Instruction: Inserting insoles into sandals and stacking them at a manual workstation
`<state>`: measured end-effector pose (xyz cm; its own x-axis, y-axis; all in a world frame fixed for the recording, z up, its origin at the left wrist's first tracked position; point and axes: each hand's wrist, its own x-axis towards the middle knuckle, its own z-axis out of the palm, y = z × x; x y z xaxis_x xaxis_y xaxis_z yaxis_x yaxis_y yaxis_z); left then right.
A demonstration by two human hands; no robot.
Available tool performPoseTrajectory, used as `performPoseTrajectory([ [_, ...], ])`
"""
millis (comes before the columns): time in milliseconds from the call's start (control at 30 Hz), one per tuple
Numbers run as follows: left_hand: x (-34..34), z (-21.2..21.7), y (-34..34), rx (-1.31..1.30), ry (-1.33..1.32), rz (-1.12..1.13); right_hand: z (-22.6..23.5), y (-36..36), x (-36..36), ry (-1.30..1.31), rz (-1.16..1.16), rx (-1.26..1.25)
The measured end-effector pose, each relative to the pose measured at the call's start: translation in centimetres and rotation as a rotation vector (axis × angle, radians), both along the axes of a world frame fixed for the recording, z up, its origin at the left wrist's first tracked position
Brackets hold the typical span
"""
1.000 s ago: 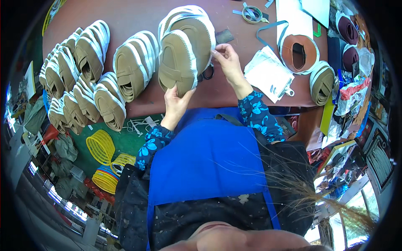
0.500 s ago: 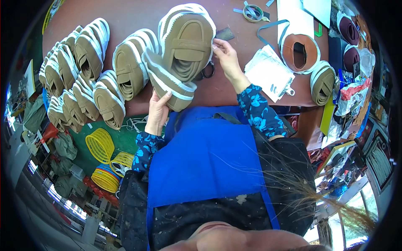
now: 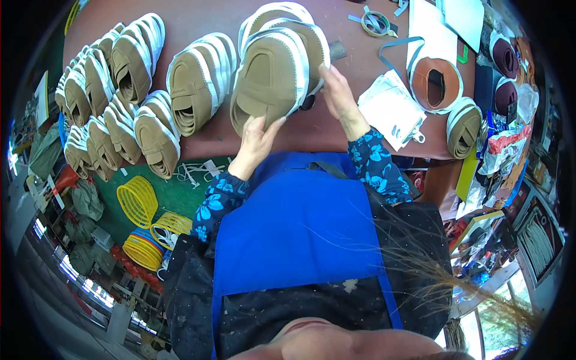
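A brown shoe upper (image 3: 273, 75) with a white zigzag-edged border faces me at the middle of the table. My left hand (image 3: 257, 143) pinches its near end between thumb and fingers. Behind it and partly covered, more brown uppers (image 3: 317, 45) with white borders overlap in a stack. My right hand (image 3: 341, 99) has its fingertips on the right edge of this stack, holding the rim of an upper there; the thumb is mostly hidden. Just left stands another nested stack of uppers (image 3: 191, 90).
Rows of nested brown uppers (image 3: 129, 66) fill the table's left side. To the right lie white papers (image 3: 390, 108), an orange-brown upper (image 3: 431, 81), a rolled brown upper (image 3: 465, 127) and a tape roll (image 3: 375, 23). Yellow baskets (image 3: 138, 201) stand below the table's left edge.
My left hand has moved up and right, bringing the tilted upper from the front edge up over the stack, its top now facing me. My right hand stays at the stack's right edge.
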<state>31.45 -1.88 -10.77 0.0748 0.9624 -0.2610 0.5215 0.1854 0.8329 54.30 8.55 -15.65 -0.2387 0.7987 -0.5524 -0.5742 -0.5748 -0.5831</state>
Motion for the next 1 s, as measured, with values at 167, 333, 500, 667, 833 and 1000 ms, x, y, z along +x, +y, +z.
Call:
performPoseTrajectory([
  [167, -0.4, 0.2, -1.0, -0.060, -0.532, 0.372, -0.6, -0.9, -0.8, -0.208, 0.073, 0.176],
  [333, -3.0, 2.0, -2.4, -0.146, -0.762, 0.588, -1.2, -1.0, -1.1, -0.121, 0.023, 0.106],
  [500, -2.6, 1.3, -2.8, -0.193, -0.730, 0.587, -1.5, -0.8, -1.3, -0.137, 0.048, 0.099],
  [667, -0.8, -0.1, -2.5, -0.161, -0.682, 0.535, -1.3, -0.7, -1.2, -0.159, 0.073, 0.098],
  [833, -0.2, -0.6, -2.1, -0.166, -0.691, 0.519, -1.1, -0.8, -1.4, -0.180, 0.052, 0.128],
  [1000, -0.1, -0.8, -2.2, -0.026, -0.261, 0.282, -0.5, -0.9, -1.8, -0.142, 0.042, 0.101],
])
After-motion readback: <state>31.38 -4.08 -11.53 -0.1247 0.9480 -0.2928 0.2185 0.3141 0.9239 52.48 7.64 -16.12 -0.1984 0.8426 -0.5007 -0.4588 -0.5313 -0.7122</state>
